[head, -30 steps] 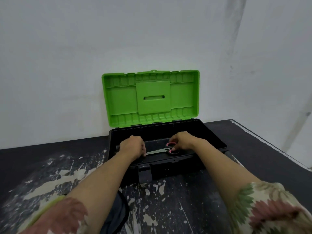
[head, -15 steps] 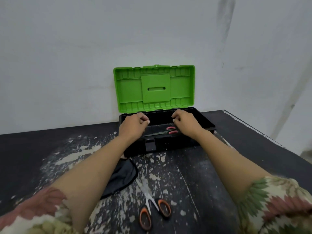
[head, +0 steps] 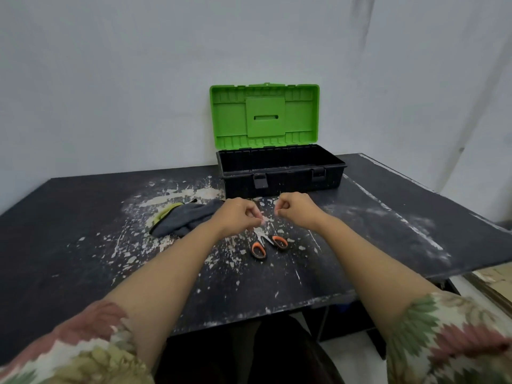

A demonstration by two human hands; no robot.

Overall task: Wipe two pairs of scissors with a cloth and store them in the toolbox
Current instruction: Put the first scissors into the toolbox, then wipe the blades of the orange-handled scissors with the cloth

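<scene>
Black desk point(head: 83, 231), paint worn and scraped through the middle, pale flecks and chips scattered across it; a pale streak runs along the right side toward the far right corner. Plain white wall point(head: 110, 79) directly behind, with a faint dark vertical stain at upper right. Pale floor visible below the desk's near right edge.

Toolbox point(head: 282, 178) sits at the far edge of the desk against the wall, black base, green lid point(head: 264, 116) standing upright and open, two latches hanging on the near wall. Inside of the base is too dark to tell contents.

Orange-handled scissors point(head: 267, 245) lie flat on the desk near centre, handles toward the near side, blades partly hidden under the left hand. Grey cloth point(head: 185, 221) with a yellow-green edge is bunched on the desk left of the hands.

Left hand point(head: 238, 217) and right hand point(head: 297, 210) hover side by side above the desk, between toolbox and scissors, both curled into loose fists, gripping nothing. Floral sleeves at the near corners.
</scene>
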